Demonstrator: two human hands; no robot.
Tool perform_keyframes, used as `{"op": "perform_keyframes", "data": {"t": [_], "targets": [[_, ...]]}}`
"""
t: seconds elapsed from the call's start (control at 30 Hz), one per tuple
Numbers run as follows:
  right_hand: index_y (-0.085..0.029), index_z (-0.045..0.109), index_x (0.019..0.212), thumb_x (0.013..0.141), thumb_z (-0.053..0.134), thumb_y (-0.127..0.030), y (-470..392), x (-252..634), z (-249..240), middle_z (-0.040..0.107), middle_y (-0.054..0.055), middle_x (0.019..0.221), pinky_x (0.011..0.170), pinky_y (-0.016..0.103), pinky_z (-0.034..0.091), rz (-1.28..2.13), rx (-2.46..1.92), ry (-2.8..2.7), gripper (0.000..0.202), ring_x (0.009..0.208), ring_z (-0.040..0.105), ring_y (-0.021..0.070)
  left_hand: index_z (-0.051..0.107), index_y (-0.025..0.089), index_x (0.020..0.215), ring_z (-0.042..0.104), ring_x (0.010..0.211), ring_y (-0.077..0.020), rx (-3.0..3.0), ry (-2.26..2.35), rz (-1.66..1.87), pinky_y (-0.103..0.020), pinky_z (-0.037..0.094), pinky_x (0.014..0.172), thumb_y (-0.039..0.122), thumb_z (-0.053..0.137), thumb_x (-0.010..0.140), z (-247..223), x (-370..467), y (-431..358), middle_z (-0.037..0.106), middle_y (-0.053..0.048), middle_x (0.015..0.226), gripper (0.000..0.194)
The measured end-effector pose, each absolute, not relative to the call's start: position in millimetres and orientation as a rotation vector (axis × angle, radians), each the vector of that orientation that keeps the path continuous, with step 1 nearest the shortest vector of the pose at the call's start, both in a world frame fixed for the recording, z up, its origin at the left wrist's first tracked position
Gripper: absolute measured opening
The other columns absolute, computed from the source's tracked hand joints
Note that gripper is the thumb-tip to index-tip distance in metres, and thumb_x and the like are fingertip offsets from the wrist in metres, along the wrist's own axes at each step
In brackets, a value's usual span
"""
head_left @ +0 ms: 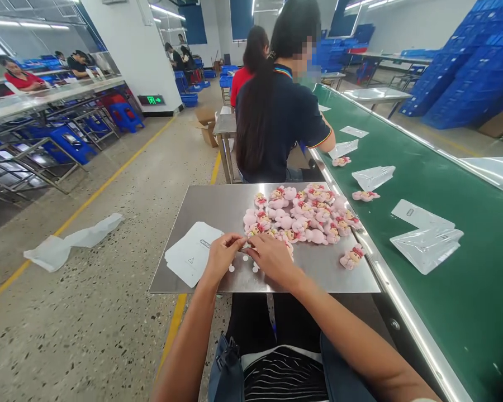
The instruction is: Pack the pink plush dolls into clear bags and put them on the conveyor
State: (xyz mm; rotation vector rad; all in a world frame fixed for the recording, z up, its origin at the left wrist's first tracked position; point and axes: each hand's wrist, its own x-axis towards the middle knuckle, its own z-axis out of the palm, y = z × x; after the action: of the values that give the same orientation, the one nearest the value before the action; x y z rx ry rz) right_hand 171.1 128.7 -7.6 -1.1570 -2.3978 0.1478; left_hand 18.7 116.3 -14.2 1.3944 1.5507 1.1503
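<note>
My left hand (224, 254) and my right hand (272, 255) meet over the metal tabletop (310, 273), thumbs and fingers pinched together. Whatever sits between the fingertips is too small and covered to make out. Just below them lie several small white round pieces (255, 268). To the left of my left hand is a stack of flat white printed bags (188, 251). Beyond my right hand spreads a pile of small pink plush dolls (304, 215) with red-topped heads. One separate doll (352, 257) lies near the table's right edge.
A green conveyor belt (478, 312) runs along the right, carrying clear bags (427, 245), white cards and a few pink dolls (365, 196). A person in a dark shirt (276, 117) sits directly ahead. A crumpled white sheet (73, 243) lies on the floor at left.
</note>
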Motion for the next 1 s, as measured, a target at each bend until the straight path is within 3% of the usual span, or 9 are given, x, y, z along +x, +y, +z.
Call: {"op": "perform_keyframes", "data": {"t": [0.2,0.3,0.43,0.63,0.83,0.93,1.0], "targets": [[-0.021,0.055,0.089,0.092,0.043,-0.026,133,173,-15,0.061,0.000,0.081,0.054,0.023,0.030,0.201,-1.164,-2.535,0.013,0.071,0.055,0.0127,0.065,0.019,0.083,0.061,0.066,-0.0144,1.611,1.686,0.997,-0.024,0.045,0.062,0.035,0.047,0.081,-23,14,113,0.068,0.000,0.073,0.024],[-0.020,0.056,0.084,0.092,0.043,-0.025,131,177,-18,0.059,0.000,0.076,0.052,0.024,0.026,0.164,-1.248,-2.637,0.016,0.068,0.054,0.0130,0.066,0.020,0.092,0.062,0.072,-0.0158,1.756,1.797,0.926,-0.028,0.047,0.071,0.032,0.041,0.086,-29,14,113,0.069,-0.001,0.079,0.028],[-0.017,0.056,0.079,0.093,0.040,-0.025,132,173,-20,0.059,0.003,0.080,0.055,0.025,0.029,0.084,-1.254,-2.707,0.023,0.075,0.054,0.0155,0.067,0.020,0.100,0.060,0.093,-0.0182,1.878,1.759,0.873,-0.032,0.044,0.088,0.025,0.041,0.087,-33,14,115,0.068,-0.005,0.099,0.030],[-0.018,0.055,0.095,0.092,0.041,-0.024,121,165,-24,0.056,0.005,0.092,0.060,0.025,0.034,0.061,-1.183,-2.650,0.016,0.082,0.052,0.0166,0.062,0.019,0.110,0.052,0.113,-0.0170,1.940,1.725,0.865,-0.034,0.036,0.101,0.020,0.041,0.086,-30,1,108,0.060,-0.005,0.120,0.032],[-0.016,0.056,0.086,0.088,0.049,-0.035,101,134,-43,0.052,0.007,0.090,0.066,0.028,0.041,0.097,-1.091,-2.713,0.020,0.084,0.049,0.0195,0.063,0.022,0.106,0.057,0.102,-0.0173,1.851,1.886,0.953,-0.033,0.045,0.092,0.023,0.044,0.085,-23,-17,75,0.064,-0.004,0.110,0.028],[-0.015,0.054,0.087,0.088,0.047,-0.019,102,120,-50,0.052,0.008,0.090,0.063,0.029,0.043,0.079,-1.170,-2.727,0.007,0.083,0.049,0.0196,0.063,0.019,0.103,0.058,0.099,-0.0178,1.841,1.909,0.922,-0.034,0.045,0.091,0.022,0.045,0.084,-31,-22,62,0.064,-0.005,0.106,0.027],[-0.015,0.053,0.087,0.086,0.044,-0.010,104,117,-51,0.051,0.007,0.089,0.061,0.029,0.044,0.072,-1.170,-2.744,0.010,0.081,0.049,0.0197,0.063,0.019,0.104,0.057,0.099,-0.0179,1.863,1.905,0.882,-0.034,0.044,0.092,0.019,0.045,0.083,-38,-22,57,0.064,-0.006,0.105,0.027]]}}
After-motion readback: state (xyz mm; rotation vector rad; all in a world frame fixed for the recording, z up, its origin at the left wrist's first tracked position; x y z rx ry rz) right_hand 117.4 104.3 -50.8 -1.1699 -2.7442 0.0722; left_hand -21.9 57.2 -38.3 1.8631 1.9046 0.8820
